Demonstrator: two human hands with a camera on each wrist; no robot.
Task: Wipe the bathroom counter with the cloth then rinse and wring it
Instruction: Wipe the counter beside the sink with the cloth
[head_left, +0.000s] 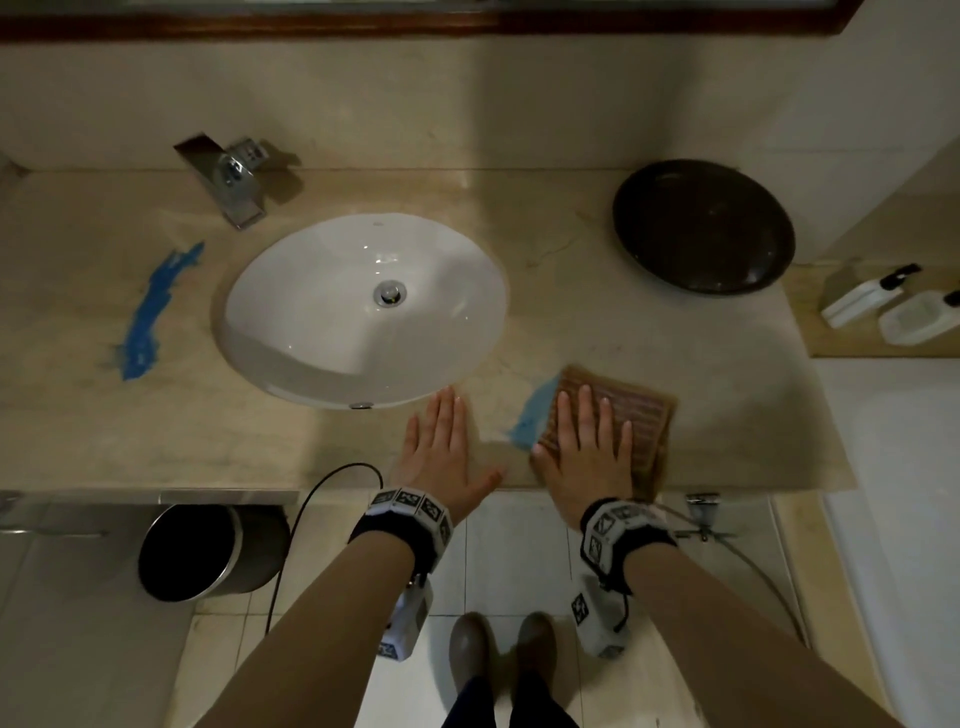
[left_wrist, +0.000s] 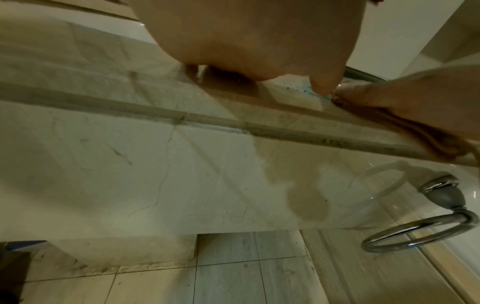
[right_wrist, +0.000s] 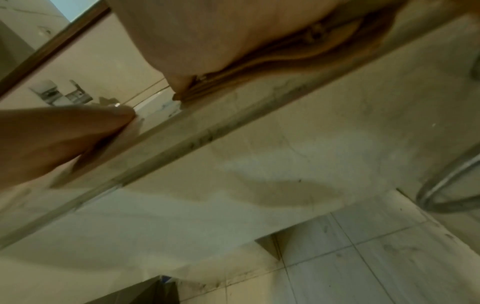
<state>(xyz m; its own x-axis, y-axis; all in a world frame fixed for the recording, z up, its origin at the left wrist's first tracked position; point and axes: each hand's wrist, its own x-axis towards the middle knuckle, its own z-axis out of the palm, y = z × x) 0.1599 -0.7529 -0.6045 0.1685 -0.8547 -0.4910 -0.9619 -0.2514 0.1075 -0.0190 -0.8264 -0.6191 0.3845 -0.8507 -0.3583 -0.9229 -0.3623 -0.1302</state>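
A brown ribbed cloth (head_left: 639, 415) lies flat on the beige marble counter (head_left: 597, 322) near its front edge, right of the white sink (head_left: 332, 332). My right hand (head_left: 587, 441) presses down on the cloth with straight fingers. A blue smear (head_left: 532, 421) shows at the cloth's left edge, and a longer blue smear (head_left: 150, 312) lies left of the sink. My left hand (head_left: 441, 441) rests flat on the bare counter between sink and cloth. In the right wrist view the cloth (right_wrist: 259, 59) bunches under my palm at the counter's edge. In the left wrist view the cloth (left_wrist: 420, 131) overhangs the edge.
A chrome tap (head_left: 234, 176) stands behind the sink at the left. A black round dish (head_left: 704, 226) sits at the back right. White pump bottles (head_left: 893, 306) stand on a lower ledge at far right. A dark bin (head_left: 208, 551) and a towel ring (left_wrist: 415, 234) are below the counter.
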